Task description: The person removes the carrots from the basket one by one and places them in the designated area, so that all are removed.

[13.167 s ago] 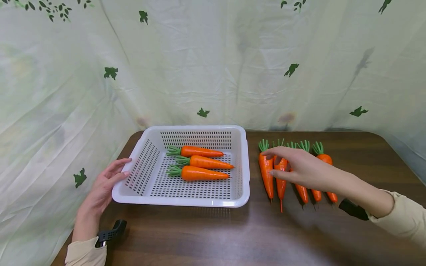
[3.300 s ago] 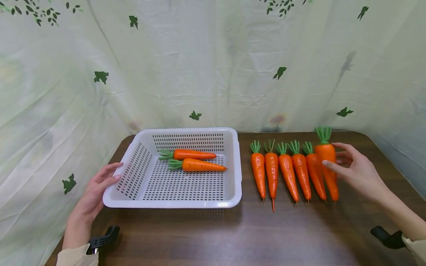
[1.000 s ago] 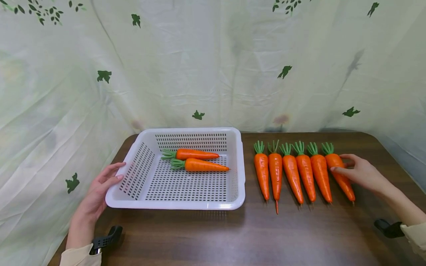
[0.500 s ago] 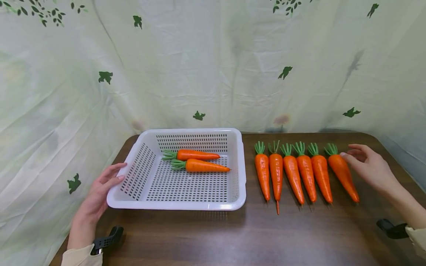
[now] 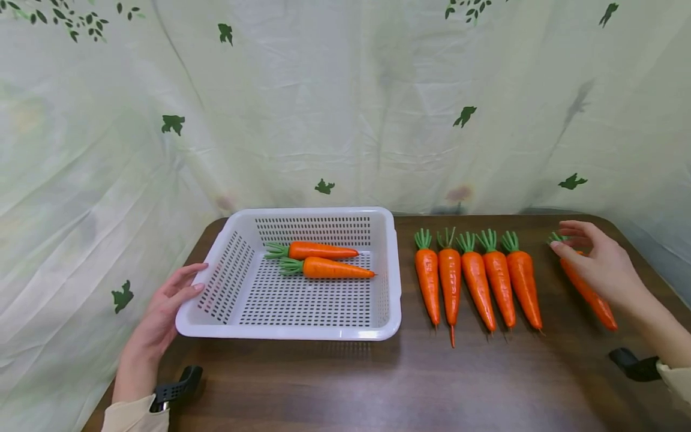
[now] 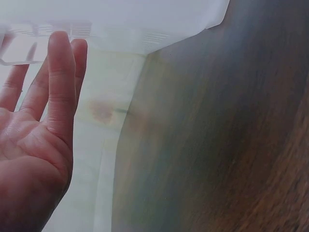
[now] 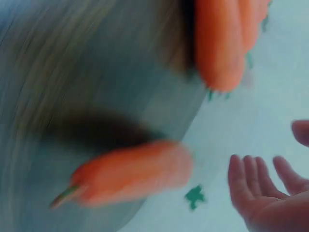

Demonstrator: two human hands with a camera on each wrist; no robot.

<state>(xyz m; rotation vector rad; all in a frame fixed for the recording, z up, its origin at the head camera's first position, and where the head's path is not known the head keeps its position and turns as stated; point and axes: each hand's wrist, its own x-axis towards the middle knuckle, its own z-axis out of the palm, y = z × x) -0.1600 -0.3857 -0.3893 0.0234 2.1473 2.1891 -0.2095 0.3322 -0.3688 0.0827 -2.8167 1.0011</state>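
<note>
The left hand (image 5: 162, 309) reaches up with straight fingers, its tips and thumb touching the near side of the white basket (image 5: 288, 332). Two carrots (image 5: 337, 268) lie inside, to that hand's right.

The right hand (image 5: 607, 267) is palm-inward, fingers extended and loose, gripping nothing; the wrist view shows it apart from the single carrot (image 5: 596, 300) on the tabletop (image 5: 378, 384), whose green top it partly hides from above. Left of this hand lies a row of five carrots (image 5: 477, 288).

Compared with half a second ago, the single carrot lies farther from the row and the right hand covers more of it; the left hand and basket match.
</note>
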